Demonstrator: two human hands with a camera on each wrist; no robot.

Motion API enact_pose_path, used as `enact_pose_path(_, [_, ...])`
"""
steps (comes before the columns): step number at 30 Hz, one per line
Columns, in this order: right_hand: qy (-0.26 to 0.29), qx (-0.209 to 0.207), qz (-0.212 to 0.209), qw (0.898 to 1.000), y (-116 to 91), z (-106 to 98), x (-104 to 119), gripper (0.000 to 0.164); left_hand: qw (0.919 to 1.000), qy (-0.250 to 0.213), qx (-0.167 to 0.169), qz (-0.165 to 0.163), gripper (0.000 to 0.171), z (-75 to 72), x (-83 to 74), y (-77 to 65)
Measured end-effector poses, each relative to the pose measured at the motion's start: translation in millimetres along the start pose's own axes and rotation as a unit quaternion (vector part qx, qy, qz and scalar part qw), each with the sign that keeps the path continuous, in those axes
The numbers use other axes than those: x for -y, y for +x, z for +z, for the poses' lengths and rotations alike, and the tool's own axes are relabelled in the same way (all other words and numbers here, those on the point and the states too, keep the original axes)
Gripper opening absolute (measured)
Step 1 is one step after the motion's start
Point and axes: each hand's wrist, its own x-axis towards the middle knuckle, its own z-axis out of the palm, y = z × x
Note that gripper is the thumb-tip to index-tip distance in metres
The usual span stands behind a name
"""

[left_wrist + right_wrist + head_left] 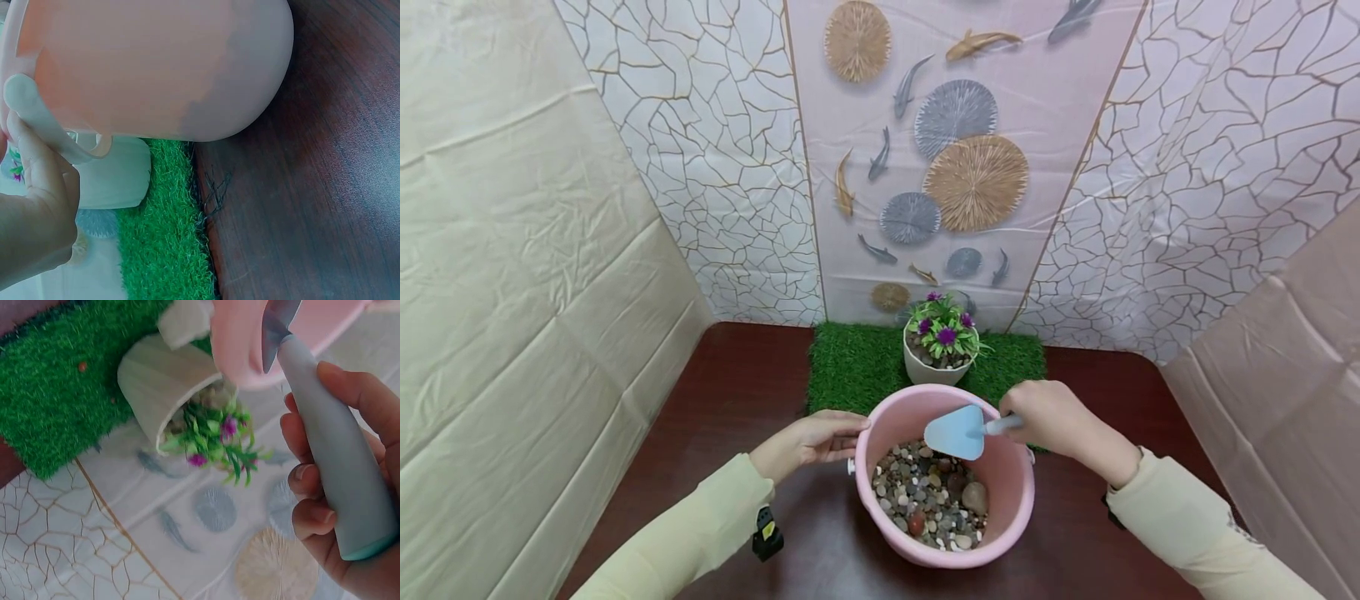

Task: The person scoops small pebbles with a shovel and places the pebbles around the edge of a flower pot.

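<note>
A pink bucket (1003,479) stands on the dark table, with mixed pebbles (925,500) covering its bottom. At its left rim my left hand (811,439) holds on, thumb at the edge; in the left wrist view it sits beside the bucket's white handle (44,122). My right hand (1052,417) grips the grey handle of a small trowel (337,450), fingers wrapped round it. The trowel's light blue blade (955,432) hangs inside the bucket mouth, above the pebbles, and no stones show on it.
Behind the bucket, a white flowerpot (936,373) with purple flowers and stones stands on a green grass mat (857,362). A few small pebbles (82,366) lie on the mat. Patterned cloth (737,167) hangs behind; beige cloth (512,292) covers the sides.
</note>
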Motion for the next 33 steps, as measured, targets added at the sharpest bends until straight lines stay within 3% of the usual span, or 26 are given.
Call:
enact_pose_path(9, [-0.032, -0.018, -0.058, 0.998, -1, 28, 9, 0.034, 1.0000, 0.006, -0.006, -0.004, 0.028, 1.7, -2.7, 1.8])
enact_pose_path(21, [-0.057, 0.002, -0.083, 0.995, 0, 41, 16, 0.047, 0.9995, 0.028, -0.010, -0.005, 0.038, 2.5, -7.5, 0.2])
enact_pose_path(33, [-0.068, -0.006, -0.110, 0.992, -1, 54, 21, 0.044, 0.9986, 0.053, -0.007, 0.002, 0.037, 2.9, -12.7, -4.8])
